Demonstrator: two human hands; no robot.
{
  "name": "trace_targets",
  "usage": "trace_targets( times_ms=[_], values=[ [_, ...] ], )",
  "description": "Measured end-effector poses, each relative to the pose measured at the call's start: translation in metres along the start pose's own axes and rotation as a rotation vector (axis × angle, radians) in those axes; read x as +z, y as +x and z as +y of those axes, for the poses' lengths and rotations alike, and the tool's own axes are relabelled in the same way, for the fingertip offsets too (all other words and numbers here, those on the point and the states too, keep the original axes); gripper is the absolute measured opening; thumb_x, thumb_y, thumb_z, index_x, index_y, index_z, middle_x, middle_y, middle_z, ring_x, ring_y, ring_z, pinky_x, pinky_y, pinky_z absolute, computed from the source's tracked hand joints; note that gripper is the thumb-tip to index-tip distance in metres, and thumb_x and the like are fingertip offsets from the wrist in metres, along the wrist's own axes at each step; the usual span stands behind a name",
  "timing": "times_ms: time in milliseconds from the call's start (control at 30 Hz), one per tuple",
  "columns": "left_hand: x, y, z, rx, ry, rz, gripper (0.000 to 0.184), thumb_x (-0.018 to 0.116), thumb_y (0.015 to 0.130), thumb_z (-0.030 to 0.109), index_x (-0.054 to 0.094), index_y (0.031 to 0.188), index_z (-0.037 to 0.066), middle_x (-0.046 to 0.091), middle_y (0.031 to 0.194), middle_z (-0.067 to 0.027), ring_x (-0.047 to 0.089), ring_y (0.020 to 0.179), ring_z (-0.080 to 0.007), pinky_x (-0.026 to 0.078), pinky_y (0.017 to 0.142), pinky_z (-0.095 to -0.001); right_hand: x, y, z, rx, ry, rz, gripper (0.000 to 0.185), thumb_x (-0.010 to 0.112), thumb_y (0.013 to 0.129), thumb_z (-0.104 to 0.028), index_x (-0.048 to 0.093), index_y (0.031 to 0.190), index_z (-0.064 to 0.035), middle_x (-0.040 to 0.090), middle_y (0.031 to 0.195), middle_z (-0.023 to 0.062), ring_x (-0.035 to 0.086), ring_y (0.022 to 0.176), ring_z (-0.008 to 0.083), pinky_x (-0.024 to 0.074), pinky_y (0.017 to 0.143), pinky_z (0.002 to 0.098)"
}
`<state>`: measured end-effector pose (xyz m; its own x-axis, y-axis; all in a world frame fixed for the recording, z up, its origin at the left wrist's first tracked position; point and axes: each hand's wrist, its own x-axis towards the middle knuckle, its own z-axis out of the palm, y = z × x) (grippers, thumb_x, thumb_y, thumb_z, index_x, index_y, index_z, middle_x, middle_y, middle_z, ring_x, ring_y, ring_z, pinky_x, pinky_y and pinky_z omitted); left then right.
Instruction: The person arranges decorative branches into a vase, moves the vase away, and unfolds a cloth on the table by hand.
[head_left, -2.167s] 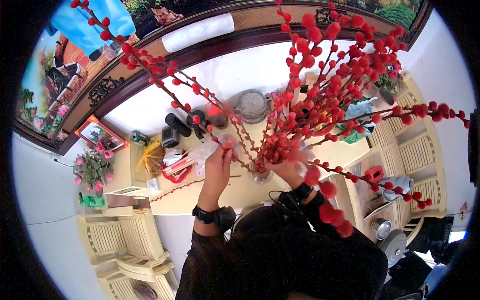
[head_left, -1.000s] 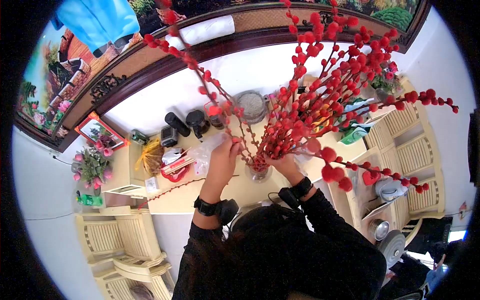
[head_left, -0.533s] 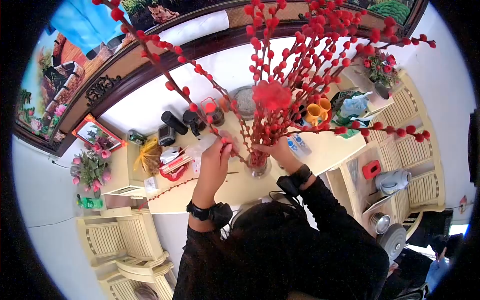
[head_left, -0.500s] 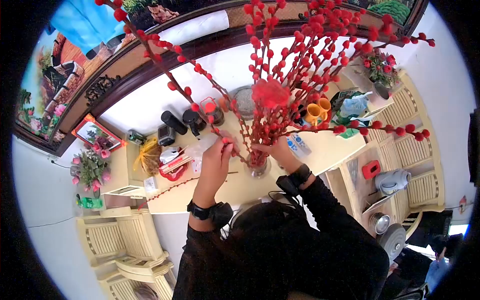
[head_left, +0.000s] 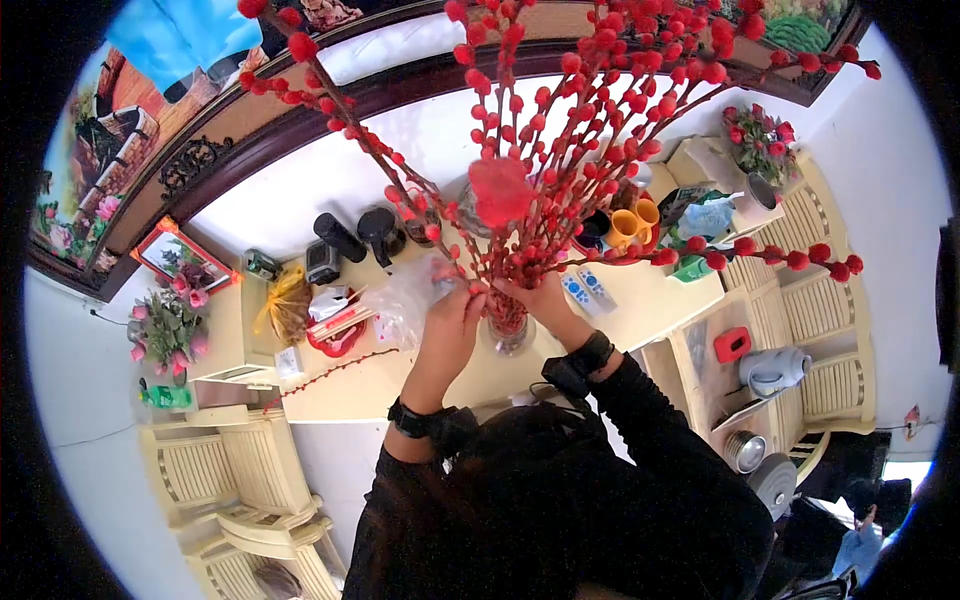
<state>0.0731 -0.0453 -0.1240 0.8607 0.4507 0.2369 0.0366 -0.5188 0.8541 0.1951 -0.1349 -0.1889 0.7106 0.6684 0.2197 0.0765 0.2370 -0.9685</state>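
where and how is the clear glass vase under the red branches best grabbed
Best cupped low around the clear glass vase's rounded body, coming from the side nearest the wearer. It stands upright with that side exposed, while the thin brown branches with fuzzy red buds crowd its mouth and fan out above, probably making it top-heavy.

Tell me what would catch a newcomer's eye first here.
Likely first, the red-studded branches fanning up from a glass vase at center, the left hand and right hand at their stems. Then perhaps the orange mugs, right of the vase and farther back, and the colorful framed picture across the top.
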Motion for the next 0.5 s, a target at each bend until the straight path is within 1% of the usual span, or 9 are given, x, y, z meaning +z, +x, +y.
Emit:
trace_targets(
  times_ms=[100, 167, 267, 300, 400, 500],
  values=[
    [0.004, -0.002, -0.005, -0.003, -0.003, 0.01, 0.007, 0.047, 0.079, 0.004, 0.048, 0.084, -0.001, 0.055, 0.071, -0.0142, 0.056, 0.062, -0.0255, 0.043, 0.056, -0.0302, 0.004, 0.001, -0.005, 0.124, 0.076, -0.016, 0.034, 0.063, 0.069, -0.004, 0.048, 0.099, -0.0009, 0.058, 0.09, 0.0055, 0.055, 0.078, 0.0141, 0.0458, 0.066, 0.0266],
    [0.005, -0.003, -0.011, 0.0, -0.018, 0.011, 0.008, 0.047, 0.079, 0.005, 0.049, 0.084, 0.0, 0.054, 0.071, -0.0149, 0.056, 0.063, -0.0267, 0.043, 0.056, -0.0308, 0.008, 0.003, 0.002, 0.105, 0.077, 0.033, 0.035, 0.064, 0.069, -0.005, 0.046, 0.099, -0.0014, 0.057, 0.09, 0.0057, 0.055, 0.077, 0.0139, 0.0458, 0.065, 0.0263],
    [0.006, -0.004, -0.013, 0.006, 0.028, 0.009, 0.008, 0.044, 0.081, 0.007, 0.05, 0.082, 0.002, 0.055, 0.068, -0.0104, 0.054, 0.061, -0.0216, 0.043, 0.058, -0.0282, 0.013, 0.006, 0.023, 0.072, -0.013, 0.105, 0.037, 0.065, 0.068, -0.008, 0.045, 0.099, -0.002, 0.057, 0.089, 0.0059, 0.055, 0.078, 0.014, 0.0452, 0.066, 0.0265],
    [0.006, -0.005, -0.013, 0.029, 0.05, 0.011, 0.009, 0.044, 0.081, 0.007, 0.051, 0.082, 0.002, 0.055, 0.068, -0.0107, 0.054, 0.061, -0.0222, 0.043, 0.057, -0.0288, 0.014, 0.007, 0.029, 0.06, -0.057, 0.129, 0.037, 0.065, 0.068, -0.008, 0.044, 0.098, -0.0022, 0.057, 0.089, 0.006, 0.055, 0.078, 0.0142, 0.0449, 0.067, 0.0267],
    [0.009, -0.005, -0.012, 0.082, 0.107, 0.018, 0.01, 0.046, 0.08, 0.008, 0.052, 0.084, 0.002, 0.054, 0.068, -0.0117, 0.054, 0.062, -0.024, 0.043, 0.057, -0.0303, 0.016, 0.01, 0.037, 0.05, -0.068, 0.131, 0.037, 0.066, 0.068, -0.01, 0.044, 0.096, -0.0022, 0.057, 0.089, 0.0061, 0.055, 0.079, 0.0146, 0.0436, 0.07, 0.0276],
    [0.011, -0.005, -0.017, 0.103, 0.138, 0.022, 0.011, 0.047, 0.08, 0.009, 0.052, 0.085, 0.002, 0.054, 0.071, -0.0129, 0.055, 0.063, -0.0256, 0.043, 0.057, -0.0314, 0.018, 0.012, 0.024, 0.086, -0.065, 0.066, 0.037, 0.066, 0.067, -0.009, 0.044, 0.097, -0.0021, 0.057, 0.09, 0.0063, 0.054, 0.081, 0.0148, 0.0426, 0.072, 0.0282]
  ],
)
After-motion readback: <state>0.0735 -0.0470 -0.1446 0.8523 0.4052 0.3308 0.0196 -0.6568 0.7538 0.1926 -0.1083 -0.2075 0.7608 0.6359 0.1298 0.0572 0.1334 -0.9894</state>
